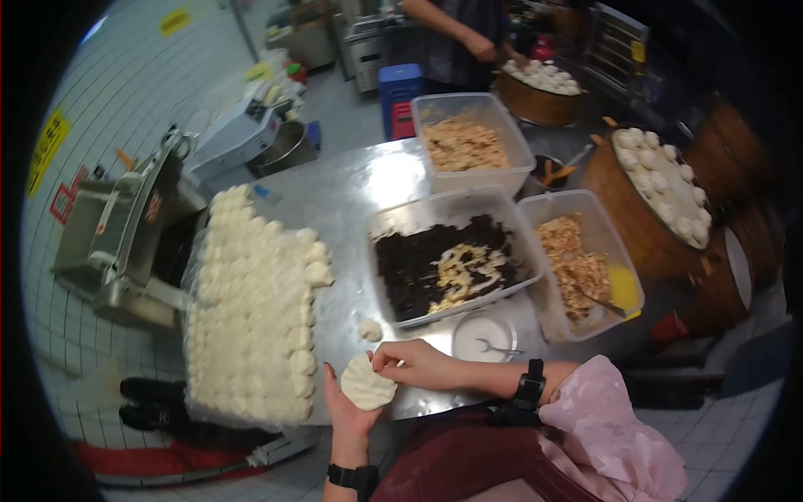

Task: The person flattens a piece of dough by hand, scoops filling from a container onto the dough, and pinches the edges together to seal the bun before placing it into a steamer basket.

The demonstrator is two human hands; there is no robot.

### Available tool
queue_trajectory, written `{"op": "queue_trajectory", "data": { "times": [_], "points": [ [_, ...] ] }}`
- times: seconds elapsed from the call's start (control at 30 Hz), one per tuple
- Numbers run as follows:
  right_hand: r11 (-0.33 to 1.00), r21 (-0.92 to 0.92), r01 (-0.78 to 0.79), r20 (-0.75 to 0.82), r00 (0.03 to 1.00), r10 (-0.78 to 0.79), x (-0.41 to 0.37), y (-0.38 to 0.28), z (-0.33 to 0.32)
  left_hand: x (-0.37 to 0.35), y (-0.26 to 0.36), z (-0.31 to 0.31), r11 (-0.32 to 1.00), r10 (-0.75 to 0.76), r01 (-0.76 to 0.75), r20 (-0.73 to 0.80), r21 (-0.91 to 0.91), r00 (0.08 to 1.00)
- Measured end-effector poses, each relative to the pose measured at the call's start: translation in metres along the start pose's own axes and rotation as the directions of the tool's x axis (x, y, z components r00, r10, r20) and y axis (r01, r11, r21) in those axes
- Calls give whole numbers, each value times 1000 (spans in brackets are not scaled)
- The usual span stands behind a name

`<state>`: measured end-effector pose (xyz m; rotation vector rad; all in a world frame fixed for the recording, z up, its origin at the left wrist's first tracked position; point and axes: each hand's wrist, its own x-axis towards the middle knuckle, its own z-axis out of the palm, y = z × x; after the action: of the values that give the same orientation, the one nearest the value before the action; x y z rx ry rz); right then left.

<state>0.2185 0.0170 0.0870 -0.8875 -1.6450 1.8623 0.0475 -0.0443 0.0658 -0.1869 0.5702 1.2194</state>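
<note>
Grip, right hand [403,365]: thumb and fingers pinched together at the upper right edge of a dough round [369,386]. Grip, left hand [350,412]: palm up beneath the round, thumb to one side; the other fingers are mostly hidden, so how far they curl cannot be told. The low palm probably serves as a rest, leaving the rim free for pinching.

Dough round: one, pale, ridged, held over the near edge of the steel table [335,197]; any contents not visible.

Dough ball [370,330]: one, just beyond the hands, within easy reach.

Dough pieces [251,335]: many, in close rows at left, plastic along their edge; tight spacing presumably saves room.

Dark filling [410,272]: in a clear tub ahead of the hands, pale yellowish matter on top; its nearness would suit scooping.

Bowl [479,335]: white contents, spoon in it, by the right forearm.

Mixed fillings: two tubs, one at right [627,320], one farther back [427,171].

Steamers: two wooden, holding white buns, at right [604,180] and far back [535,103]; a co-worker's hand [480,46] beside the latter.
</note>
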Motion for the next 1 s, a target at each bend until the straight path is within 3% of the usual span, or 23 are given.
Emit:
{"op": "queue_trajectory", "data": {
  "times": [0.07, 0.1, 0.13, 0.2, 0.23, 0.3, 0.37, 0.4, 0.47, 0.6, 0.7, 0.77, 0.9, 0.97, 1.0],
  "points": [
    [878, -457, 144, -70, 978, -196, -30, -17, -23, 13, -14, 7, 998, -42, 41, 16, 50, 999],
    [781, -566, 265, -114, 913, -392, -46, -25, -36, 18, -19, 8, 972, -73, 65, 31, 224, 997],
    [686, -700, 200, -176, 882, -438, -63, -35, -55, 21, -24, 15, 917, -101, 77, 41, 392, 994],
    [532, -842, -83, -375, 799, -470, -104, -48, -98, 24, -32, 33, 929, -161, 130, 62, 346, 985],
    [384, -909, -160, -372, 727, -577, -125, -55, -122, 27, -36, 40, 955, -169, 135, 111, 266, 979],
    [136, -853, -504, -511, 751, -418, -169, -57, -155, 32, -47, 61, 974, -193, 162, 206, 160, 959],
    [-42, -792, -608, -583, 776, -243, -210, -32, -180, 39, -66, 90, 953, -225, 175, 190, 248, 956],
    [-39, -785, -618, -592, 768, -245, -222, -22, -188, 44, -77, 100, 930, -239, 177, 165, 322, 957],
    [-45, -767, -639, -641, 766, 44, -240, -6, -200, 62, -101, 110, 885, -280, 186, 170, 426, 945],
    [43, -818, -573, -574, 812, -108, -261, -8, -211, 85, -148, 140, 823, -468, 343, 199, 452, 861],
    [79, -804, -589, -594, 798, -102, -271, -36, -220, 95, -173, 157, 795, -473, 327, 185, 511, 861],
    [92, -731, -676, -682, 719, -130, -275, -39, -231, 102, -189, 166, 791, -423, 300, 122, 532, 898],
    [125, -766, -630, -640, 767, -53, -262, -14, -242, 121, -214, 163, 738, -379, 266, 56, 621, 923],
    [295, -775, -558, -605, 790, -95, -253, -6, -235, 123, -221, 164, 713, -367, 234, 68, 661, 928],
    [308, -774, -553, -603, 793, -90, -250, -4, -229, 122, -223, 162, 683, -366, 211, 78, 699, 927]
  ]
}}
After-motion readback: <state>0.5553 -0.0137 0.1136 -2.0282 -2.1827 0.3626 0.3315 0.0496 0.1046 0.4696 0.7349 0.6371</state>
